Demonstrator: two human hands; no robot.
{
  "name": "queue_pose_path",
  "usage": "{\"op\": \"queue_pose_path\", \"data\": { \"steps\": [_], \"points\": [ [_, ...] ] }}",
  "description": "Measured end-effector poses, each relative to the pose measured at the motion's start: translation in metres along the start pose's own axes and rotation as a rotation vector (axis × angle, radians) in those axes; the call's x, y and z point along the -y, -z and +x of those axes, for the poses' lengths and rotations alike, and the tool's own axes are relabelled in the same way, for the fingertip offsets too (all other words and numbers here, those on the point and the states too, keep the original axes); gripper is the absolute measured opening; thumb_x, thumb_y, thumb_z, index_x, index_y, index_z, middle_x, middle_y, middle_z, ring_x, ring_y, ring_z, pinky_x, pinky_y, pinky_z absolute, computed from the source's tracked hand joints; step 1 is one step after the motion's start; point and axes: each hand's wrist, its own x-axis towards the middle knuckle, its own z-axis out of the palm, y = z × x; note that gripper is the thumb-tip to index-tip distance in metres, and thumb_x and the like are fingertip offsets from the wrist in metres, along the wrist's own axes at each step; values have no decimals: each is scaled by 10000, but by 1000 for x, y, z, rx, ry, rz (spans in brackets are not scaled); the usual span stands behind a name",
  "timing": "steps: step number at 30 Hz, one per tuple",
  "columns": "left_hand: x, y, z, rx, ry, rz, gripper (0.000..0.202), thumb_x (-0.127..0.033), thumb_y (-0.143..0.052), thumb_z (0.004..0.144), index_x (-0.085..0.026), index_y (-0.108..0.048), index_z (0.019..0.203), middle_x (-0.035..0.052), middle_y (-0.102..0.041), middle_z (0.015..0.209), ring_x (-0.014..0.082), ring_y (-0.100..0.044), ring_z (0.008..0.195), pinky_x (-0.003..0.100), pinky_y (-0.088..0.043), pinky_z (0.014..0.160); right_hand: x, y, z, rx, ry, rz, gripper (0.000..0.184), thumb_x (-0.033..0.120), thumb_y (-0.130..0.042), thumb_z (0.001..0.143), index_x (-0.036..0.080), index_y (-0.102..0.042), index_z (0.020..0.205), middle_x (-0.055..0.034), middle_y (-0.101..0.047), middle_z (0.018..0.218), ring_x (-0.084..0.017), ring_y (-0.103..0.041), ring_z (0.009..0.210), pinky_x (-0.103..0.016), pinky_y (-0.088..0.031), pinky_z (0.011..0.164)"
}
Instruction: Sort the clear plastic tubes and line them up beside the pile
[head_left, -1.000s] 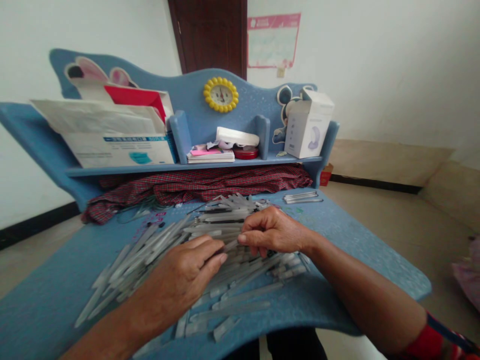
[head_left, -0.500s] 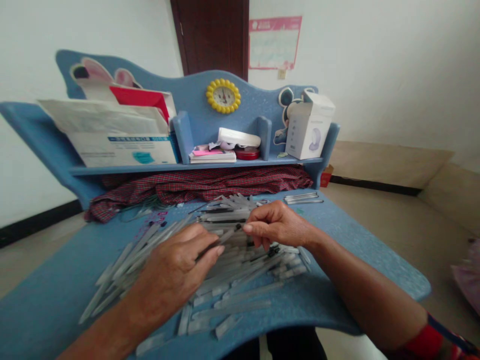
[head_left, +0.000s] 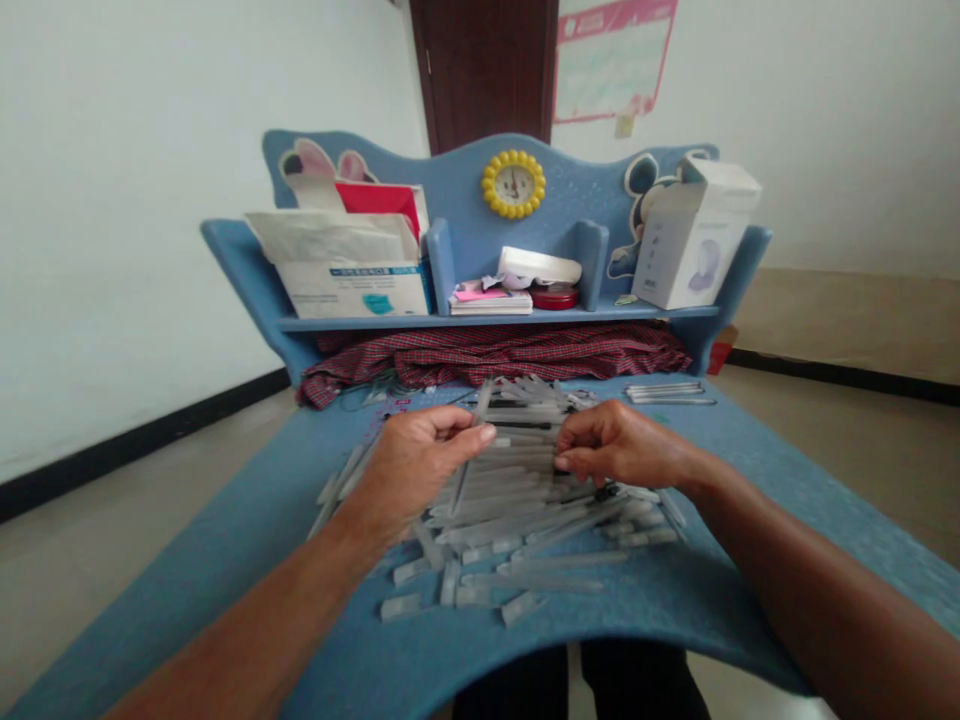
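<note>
A translucent pen barrel [head_left: 484, 400] is pinched, tilted, in the left hand [head_left: 420, 458], at ten o'clock of the pen-part pile [head_left: 510, 500]; if loosely gripped, it could be lost among lookalikes. The right hand's [head_left: 615, 445] fingertips, at two o'clock, are bunched; whether anything is held cannot be told.

Mask box [head_left: 322, 302]: a blue strip of Chinese characters, apparently opening with 一次性, with "50" near its right end; the smaller lines below are too blurred to read; a teal mask is pictured beneath
White box [head_left: 679, 250]: small dark lettering on the side, illegible; a pale purple device is pictured beside it
Wall poster [head_left: 615, 75]: white characters on the pink header, too soft to read
Flower clock [head_left: 514, 184]: dial markings too small to make out
Surface [head_left: 675, 620]: reddish printed marks [head_left: 403, 404] near the cloth [head_left: 510, 352]; unreadable
</note>
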Motion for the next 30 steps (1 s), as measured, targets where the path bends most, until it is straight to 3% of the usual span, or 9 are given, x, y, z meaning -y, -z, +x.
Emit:
{"op": "queue_pose_path", "data": {
  "steps": [11,30],
  "points": [
    [0,0,1,-10,78,-175,236,-367,-651,692,-155,-601,601,-44,-549,545,66,-401,453,199,-290,458,-6,-4,1,38,-13,-84,153,283,-557,802,156,-556,717,43,-488,559,-75,-446,468,-184,-363,432],
    [2,-2,3,-1,100,-166,234,-380,-656,683,-160,-621,610,-27,-562,549,77,-439,471,188,-307,450,-8,6,0,-40,-23,-106,154,270,-554,789,155,-569,688,37,-525,532,-72,-474,429,-179,-364,408]
  ]
}}
